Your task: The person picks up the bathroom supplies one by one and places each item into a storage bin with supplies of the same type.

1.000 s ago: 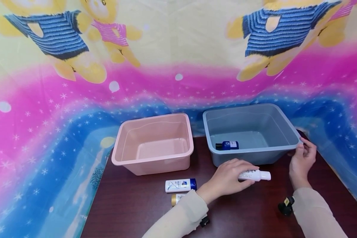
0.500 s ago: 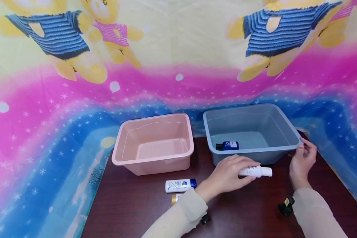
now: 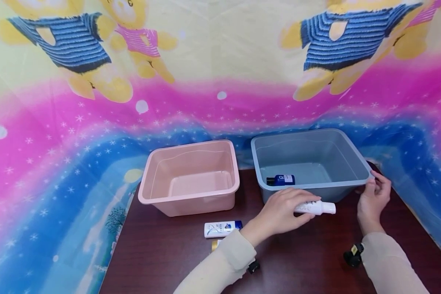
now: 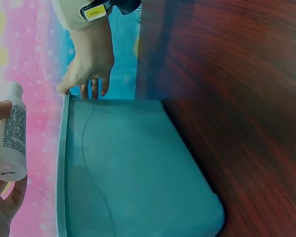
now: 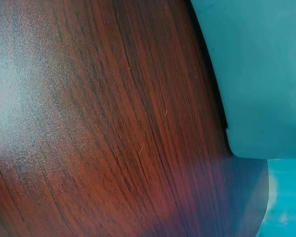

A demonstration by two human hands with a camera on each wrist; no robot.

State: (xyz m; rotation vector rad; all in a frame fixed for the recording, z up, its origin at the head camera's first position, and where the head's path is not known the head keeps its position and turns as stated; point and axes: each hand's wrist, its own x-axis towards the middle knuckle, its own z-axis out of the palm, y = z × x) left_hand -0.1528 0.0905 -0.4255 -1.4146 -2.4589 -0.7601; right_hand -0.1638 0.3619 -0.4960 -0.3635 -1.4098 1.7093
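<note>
My left hand (image 3: 281, 210) holds a white plastic bottle (image 3: 316, 208) on its side, in front of the blue-grey basin (image 3: 316, 186). The bottle's cap points right, and in the left wrist view printed text (image 4: 16, 129) covers its side. At the basin's front right corner my right hand (image 3: 375, 200) grips the rim, thumb at the front and fingers around the corner. A dark blue bottle (image 3: 284, 179) with a black cap lies inside that basin. In the right wrist view only the basin's side (image 5: 266, 84) shows, no hand.
A pink basin (image 3: 202, 203) stands left of the blue-grey one on the dark wooden table (image 3: 297, 265). Before it lies a white bottle with a blue cap (image 3: 220, 229). A gold-capped bottle (image 3: 215, 245) is mostly hidden by the left sleeve. Behind hangs a printed cloth (image 3: 220, 110).
My left hand has risen slightly with the white bottle, which has turned a little in the grip. The right hand stays on the basin's rim.
</note>
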